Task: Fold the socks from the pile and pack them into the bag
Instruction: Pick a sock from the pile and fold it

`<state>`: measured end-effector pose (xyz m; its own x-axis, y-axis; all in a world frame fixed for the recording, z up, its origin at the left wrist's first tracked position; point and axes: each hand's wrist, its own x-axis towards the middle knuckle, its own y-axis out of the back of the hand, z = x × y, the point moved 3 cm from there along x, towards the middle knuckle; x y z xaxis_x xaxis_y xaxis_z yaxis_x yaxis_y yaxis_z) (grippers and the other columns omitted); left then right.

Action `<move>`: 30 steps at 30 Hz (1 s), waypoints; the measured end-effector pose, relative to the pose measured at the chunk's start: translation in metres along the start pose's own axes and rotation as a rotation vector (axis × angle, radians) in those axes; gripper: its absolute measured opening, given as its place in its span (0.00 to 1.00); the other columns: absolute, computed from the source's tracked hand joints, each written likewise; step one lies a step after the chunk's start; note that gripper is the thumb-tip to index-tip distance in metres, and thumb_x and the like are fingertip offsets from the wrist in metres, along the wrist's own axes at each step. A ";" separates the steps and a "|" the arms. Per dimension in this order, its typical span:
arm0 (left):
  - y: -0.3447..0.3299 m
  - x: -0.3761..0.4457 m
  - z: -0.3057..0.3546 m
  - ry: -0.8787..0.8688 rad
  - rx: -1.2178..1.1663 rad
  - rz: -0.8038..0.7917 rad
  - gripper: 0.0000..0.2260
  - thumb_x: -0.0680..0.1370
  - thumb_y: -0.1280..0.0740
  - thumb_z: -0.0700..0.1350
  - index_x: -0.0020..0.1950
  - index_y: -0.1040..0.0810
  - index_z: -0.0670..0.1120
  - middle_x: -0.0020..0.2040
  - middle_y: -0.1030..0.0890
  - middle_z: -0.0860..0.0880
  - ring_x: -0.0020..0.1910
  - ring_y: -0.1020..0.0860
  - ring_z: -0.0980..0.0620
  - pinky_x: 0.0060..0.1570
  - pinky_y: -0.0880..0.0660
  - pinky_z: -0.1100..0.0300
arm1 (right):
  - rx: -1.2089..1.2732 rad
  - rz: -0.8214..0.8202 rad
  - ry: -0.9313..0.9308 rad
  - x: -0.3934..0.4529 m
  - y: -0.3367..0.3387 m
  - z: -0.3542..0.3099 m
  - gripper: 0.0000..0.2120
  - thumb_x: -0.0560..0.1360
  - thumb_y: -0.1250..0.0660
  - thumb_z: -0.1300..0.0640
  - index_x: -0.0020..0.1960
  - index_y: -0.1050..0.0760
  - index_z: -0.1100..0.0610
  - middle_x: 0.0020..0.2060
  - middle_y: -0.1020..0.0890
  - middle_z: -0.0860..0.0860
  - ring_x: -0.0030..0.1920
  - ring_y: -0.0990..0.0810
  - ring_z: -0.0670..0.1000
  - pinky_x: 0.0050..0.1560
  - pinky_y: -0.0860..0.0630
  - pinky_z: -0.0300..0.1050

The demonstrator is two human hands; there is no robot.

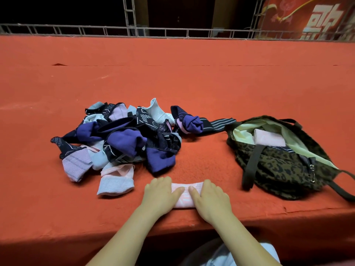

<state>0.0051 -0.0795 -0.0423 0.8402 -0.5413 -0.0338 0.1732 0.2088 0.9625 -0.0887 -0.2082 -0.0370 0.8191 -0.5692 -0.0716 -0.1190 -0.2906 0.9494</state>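
A rough, matt red felt-like cloth covers the table, the pile of socks looks soft ribbed knit, the leopard-print bag is matt fabric with smooth pale lining and a shiny metal clip.

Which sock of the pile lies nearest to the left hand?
The pink sock with the blue-striped cuff, at the pile's near edge. It lies flat just left of the left hand, closer than the purple sock behind it.

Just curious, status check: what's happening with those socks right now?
Left hand, right hand flat on pink sock. Pile waits. Bag open, nothing blocking.
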 end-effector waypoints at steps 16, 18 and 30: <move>0.050 0.052 0.166 -0.200 -1.002 -0.092 0.23 0.64 0.38 0.48 0.58 0.36 0.54 0.49 0.28 0.53 0.38 0.28 0.62 0.37 0.32 0.70 | 0.919 0.501 0.017 0.041 0.126 0.117 0.21 0.76 0.37 0.56 0.68 0.38 0.53 0.59 0.30 0.49 0.59 0.30 0.47 0.60 0.35 0.42; 0.053 0.060 0.190 -0.218 -1.163 -0.069 0.21 0.63 0.37 0.46 0.56 0.35 0.52 0.46 0.27 0.54 0.32 0.28 0.66 0.35 0.31 0.72 | 0.966 0.508 -0.051 0.046 0.144 0.142 0.21 0.76 0.36 0.58 0.65 0.38 0.48 0.59 0.29 0.48 0.59 0.29 0.47 0.58 0.34 0.43; 0.015 0.168 0.283 -0.157 -1.087 -0.105 0.16 0.71 0.34 0.37 0.57 0.25 0.51 0.57 0.22 0.48 0.48 0.21 0.50 0.53 0.22 0.49 | 0.760 0.473 -0.191 0.142 0.180 0.243 0.08 0.73 0.33 0.60 0.43 0.32 0.58 0.37 0.28 0.52 0.32 0.30 0.48 0.29 0.35 0.34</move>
<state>0.0036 -0.3980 0.0424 0.7332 -0.6800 0.0070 0.6646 0.7187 0.2046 -0.1307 -0.5283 0.0498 0.4922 -0.8557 0.1595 -0.8112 -0.3845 0.4406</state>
